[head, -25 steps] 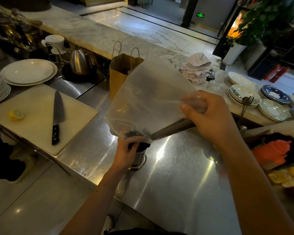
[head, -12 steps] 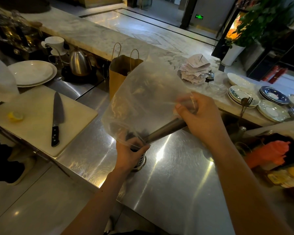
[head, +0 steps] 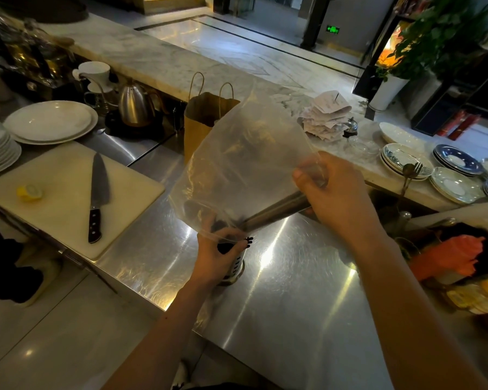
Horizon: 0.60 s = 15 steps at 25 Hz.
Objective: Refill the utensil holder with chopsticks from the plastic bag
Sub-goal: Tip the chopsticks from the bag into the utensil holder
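I noted the right hand (head: 335,195) clasping the chopsticks (head: 276,210) through the limp, slippery plastic bag (head: 245,159), angled toward the utensil holder (head: 235,267) that the left hand (head: 216,256) gripped on the table (head: 307,291); I judged the stiff, light bundle best held mid-length.

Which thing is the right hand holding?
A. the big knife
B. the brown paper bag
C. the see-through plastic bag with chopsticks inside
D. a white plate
C: the right hand grips the clear plastic bag around the chopsticks inside it, while the knife lies untouched on the cutting board.
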Tool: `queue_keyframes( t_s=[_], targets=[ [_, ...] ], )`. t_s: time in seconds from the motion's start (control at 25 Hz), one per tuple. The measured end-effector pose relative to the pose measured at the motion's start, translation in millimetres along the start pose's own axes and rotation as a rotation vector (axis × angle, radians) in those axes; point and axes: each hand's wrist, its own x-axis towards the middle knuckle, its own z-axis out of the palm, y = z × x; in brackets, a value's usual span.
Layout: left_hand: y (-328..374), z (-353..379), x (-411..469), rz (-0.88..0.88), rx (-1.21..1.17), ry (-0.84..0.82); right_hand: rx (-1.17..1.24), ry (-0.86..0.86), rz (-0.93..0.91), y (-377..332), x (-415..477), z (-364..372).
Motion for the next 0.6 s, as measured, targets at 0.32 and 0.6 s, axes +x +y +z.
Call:
queue_keyframes(
  t_s=[0.32, 0.6],
  targets=[
    [3, 0, 6, -0.143, -0.050, -0.026, 0.029, -0.183, -0.025, 11, 1, -14],
    [6, -10, 8, -0.205, -0.043, -0.204, -0.165, -0.047, 0.013, 21, 3, -7]
  ],
)
